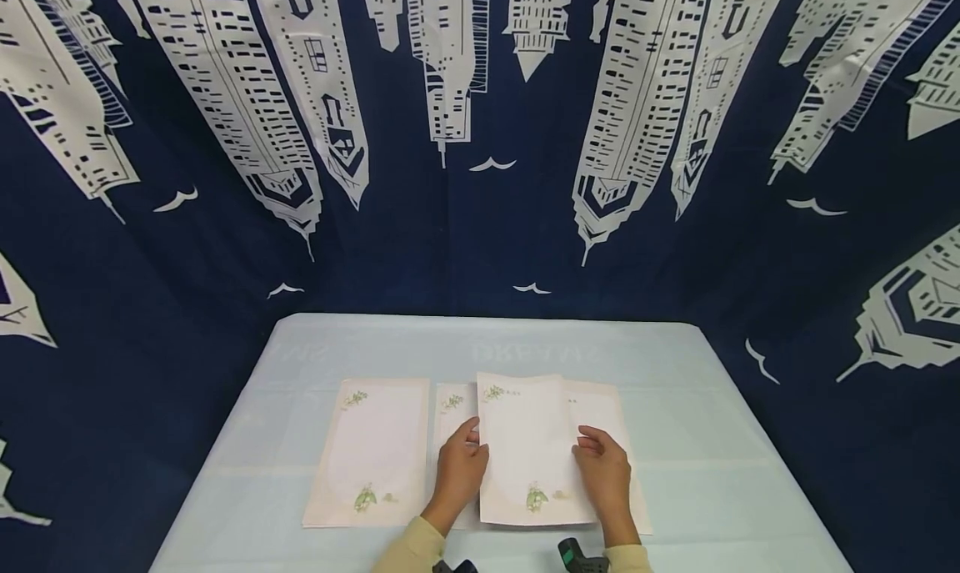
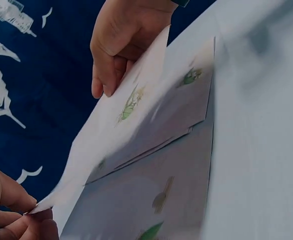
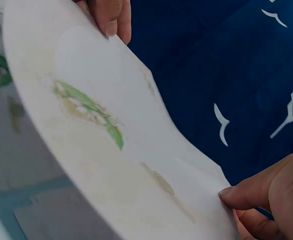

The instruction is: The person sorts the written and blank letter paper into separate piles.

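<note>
A pale pink sheet of stationery paper (image 1: 528, 448) with green floral prints is held up above the table by its two side edges. My left hand (image 1: 459, 473) pinches its left edge between thumb and fingers, also seen with the left hand (image 2: 16, 215) in the left wrist view. On the opposite edge my right hand (image 3: 271, 195) pinches the paper, thumb on top. The sheet bows between the hands in the right wrist view. Beneath it, partly hidden, lie similar sheets (image 1: 597, 396) (image 2: 151, 200).
Another matching printed sheet (image 1: 378, 452) lies flat to the left. All of it is on a table with a pale cover (image 1: 720, 456). Behind and beside the table hangs a dark blue cloth (image 1: 442, 239) with white building prints. Dark wrist devices (image 1: 581, 556) show at the bottom.
</note>
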Demonstrator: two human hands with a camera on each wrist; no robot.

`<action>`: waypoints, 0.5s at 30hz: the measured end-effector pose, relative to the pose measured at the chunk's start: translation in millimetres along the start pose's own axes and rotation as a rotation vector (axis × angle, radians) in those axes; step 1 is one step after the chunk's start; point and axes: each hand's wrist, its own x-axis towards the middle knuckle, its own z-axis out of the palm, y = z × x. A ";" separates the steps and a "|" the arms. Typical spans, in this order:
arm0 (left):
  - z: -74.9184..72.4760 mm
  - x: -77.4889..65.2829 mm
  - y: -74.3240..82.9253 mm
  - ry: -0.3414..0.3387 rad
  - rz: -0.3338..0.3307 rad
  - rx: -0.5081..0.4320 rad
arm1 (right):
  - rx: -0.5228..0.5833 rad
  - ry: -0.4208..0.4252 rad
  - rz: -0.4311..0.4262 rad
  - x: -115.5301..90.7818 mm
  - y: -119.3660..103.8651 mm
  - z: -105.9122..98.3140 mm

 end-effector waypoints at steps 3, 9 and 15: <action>8.2 3.7 1.6 -0.031 0.009 -0.012 | -0.010 0.014 0.006 2.3 4.5 -10.7; 26.4 9.6 0.2 -0.107 0.018 -0.049 | -0.041 0.058 0.016 6.9 14.0 -27.8; 51.1 14.8 -2.9 -0.143 0.053 -0.035 | -0.086 0.097 0.024 11.0 24.6 -40.5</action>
